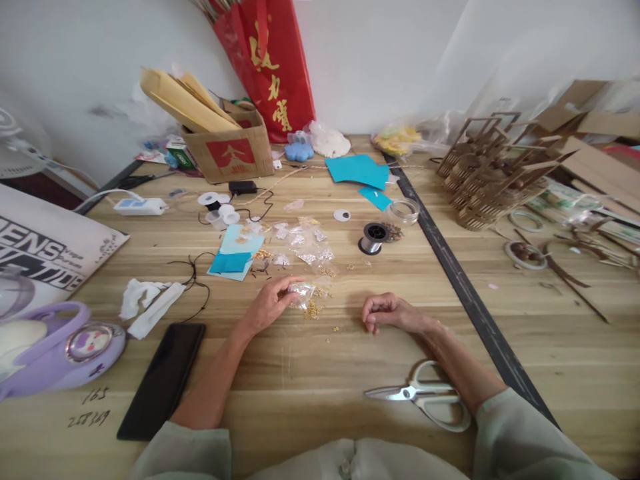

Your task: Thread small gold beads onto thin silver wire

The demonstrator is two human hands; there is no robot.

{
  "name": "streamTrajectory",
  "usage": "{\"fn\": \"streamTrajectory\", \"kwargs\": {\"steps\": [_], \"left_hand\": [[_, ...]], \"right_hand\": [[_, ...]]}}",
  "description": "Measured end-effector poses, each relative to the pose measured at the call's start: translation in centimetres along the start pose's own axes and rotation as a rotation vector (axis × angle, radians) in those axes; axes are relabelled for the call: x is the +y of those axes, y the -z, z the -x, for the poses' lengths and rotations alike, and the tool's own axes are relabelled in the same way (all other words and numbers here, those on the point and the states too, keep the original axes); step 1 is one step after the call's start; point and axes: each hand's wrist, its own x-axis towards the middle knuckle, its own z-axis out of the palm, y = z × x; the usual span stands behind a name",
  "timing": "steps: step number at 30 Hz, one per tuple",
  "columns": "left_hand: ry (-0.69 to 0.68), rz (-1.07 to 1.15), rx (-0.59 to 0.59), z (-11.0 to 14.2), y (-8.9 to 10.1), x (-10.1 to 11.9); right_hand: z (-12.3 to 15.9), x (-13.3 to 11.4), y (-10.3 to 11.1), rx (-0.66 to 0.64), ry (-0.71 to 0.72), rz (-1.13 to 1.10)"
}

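Observation:
My left hand [270, 305] pinches the edge of a small clear plastic bag [302, 295] near the middle of the wooden table. Right beside the bag lies a small heap of gold-coloured findings [313, 309], with a few loose gold pieces [335, 329] nearer to me. My right hand [391, 313] rests on the table to the right, its fingers curled inward; whether anything is inside them is hidden. Several small clear bags with silver-coloured bits [314, 255] lie beyond my left hand. Scissors [420, 393] with pale handles lie in front of my right forearm.
A spool of wire [373, 238] stands beyond my right hand, near clear rings [403, 211]. Blue sheets [357, 171] lie farther back. At left are a black phone [163, 380] and white tissue [150, 303]; a cardboard box [230, 155] and woven baskets [485, 180] stand behind.

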Motion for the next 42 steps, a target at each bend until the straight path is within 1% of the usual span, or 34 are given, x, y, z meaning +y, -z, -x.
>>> {"fn": "streamTrajectory", "kwargs": {"steps": [3,6,15,18,21,24,29,34,38,42], "left_hand": [[0.021,0.061,-0.009,0.0,0.0,-0.4],[0.022,0.063,-0.001,0.0,0.1,-0.6],[-0.046,-0.124,0.024,0.2,-0.1,0.1],[-0.070,-0.162,0.007,0.2,-0.1,0.4],[-0.102,-0.246,-0.017,0.2,0.0,0.7],[-0.145,-0.392,-0.044,0.1,0.3,1.0],[-0.262,-0.610,-0.060,-0.2,0.4,1.5],[-0.370,-0.702,-0.131,-0.6,0.2,3.2],[-0.401,-0.786,-0.113,-0.9,0.2,4.6],[-0.433,-0.833,-0.082,-1.2,0.2,4.8]], "right_hand": [[0.0,0.0,0.0,0.003,-0.004,0.000],[0.0,0.0,0.0,0.003,-0.006,0.003],[0.0,0.1,0.0,-0.002,0.005,-0.003],[0.0,0.0,0.0,-0.001,0.004,0.000],[0.0,-0.2,0.0,-0.008,-0.005,-0.004],[0.0,-0.3,0.0,-0.011,-0.002,-0.009],[0.0,-0.2,0.0,-0.018,0.007,-0.020],[-0.1,-0.2,0.0,-0.022,0.008,-0.019],[0.0,-0.2,0.1,-0.026,0.006,-0.013],[0.0,-0.3,0.0,-0.022,0.009,0.005]]}}
